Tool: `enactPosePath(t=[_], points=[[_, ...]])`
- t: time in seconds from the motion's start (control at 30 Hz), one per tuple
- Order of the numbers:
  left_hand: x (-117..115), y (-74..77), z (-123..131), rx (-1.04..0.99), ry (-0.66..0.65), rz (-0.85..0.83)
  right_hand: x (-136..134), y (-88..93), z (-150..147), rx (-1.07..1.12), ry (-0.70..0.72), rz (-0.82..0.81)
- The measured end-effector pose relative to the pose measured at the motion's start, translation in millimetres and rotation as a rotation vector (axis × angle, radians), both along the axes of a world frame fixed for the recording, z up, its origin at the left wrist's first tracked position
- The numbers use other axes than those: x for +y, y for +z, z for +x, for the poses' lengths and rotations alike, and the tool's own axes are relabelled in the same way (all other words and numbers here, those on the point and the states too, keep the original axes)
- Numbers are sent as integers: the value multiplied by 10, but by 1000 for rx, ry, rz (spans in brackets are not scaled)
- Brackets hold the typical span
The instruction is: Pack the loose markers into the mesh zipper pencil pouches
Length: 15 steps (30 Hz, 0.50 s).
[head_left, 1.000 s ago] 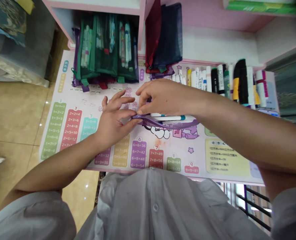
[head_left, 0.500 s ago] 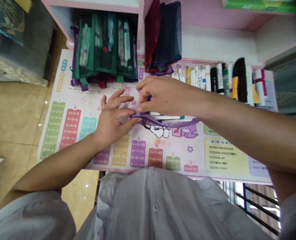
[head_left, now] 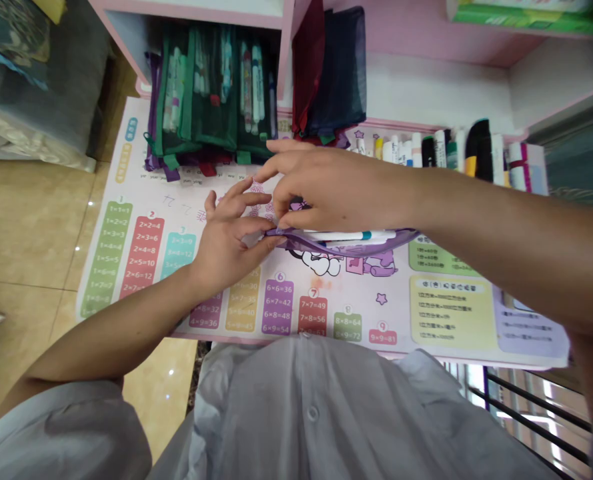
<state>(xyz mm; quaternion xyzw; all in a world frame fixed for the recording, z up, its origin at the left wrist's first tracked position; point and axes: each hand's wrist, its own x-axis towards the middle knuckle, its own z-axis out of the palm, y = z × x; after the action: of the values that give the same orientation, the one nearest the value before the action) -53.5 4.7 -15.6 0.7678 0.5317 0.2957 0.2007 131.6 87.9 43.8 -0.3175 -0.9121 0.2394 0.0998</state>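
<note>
A purple zip pouch [head_left: 361, 250] lies in front of me, its mouth parted, with several white markers [head_left: 343, 236] showing inside. My left hand [head_left: 233, 233] pinches the pouch's left end between thumb and index finger, the other fingers spread. Above that same end, my right hand [head_left: 321, 187] has its thumb and index finger pressed together at the zip; the zip pull itself is hidden by the fingers. My right forearm covers part of the pouch's far side.
Green mesh pouches [head_left: 211, 113] filled with markers stand at the back left, partly in the shelf. Dark blue [head_left: 343, 73] and red pouches [head_left: 309, 60] lean beside them. Loose markers [head_left: 416, 148] line the back right. A printed mat [head_left: 296, 267] covers the desk.
My right hand and forearm have shifted slightly, now hiding more of the loose markers and showing more of the pouch's right end. My left hand keeps its pinch.
</note>
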Motion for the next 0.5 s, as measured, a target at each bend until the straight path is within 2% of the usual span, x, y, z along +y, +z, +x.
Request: enactPosePath(t=[0.03,0.13,0.23,0.4,0.5], points=[[0,3,0,-3,1,0,-11,74,12,-79,149,32],[-2,7,2,-16,7,-2,-57,204,79,-91,261,190],[-4,0,5,-33,17,-5,-108,186,160,-23,222,194],[-4,-12,-1,-36,24,-6,-145,40,219,80,83,145],[-3,-8,-5,-36,17,-5,-142,-7,227,87,65,141]])
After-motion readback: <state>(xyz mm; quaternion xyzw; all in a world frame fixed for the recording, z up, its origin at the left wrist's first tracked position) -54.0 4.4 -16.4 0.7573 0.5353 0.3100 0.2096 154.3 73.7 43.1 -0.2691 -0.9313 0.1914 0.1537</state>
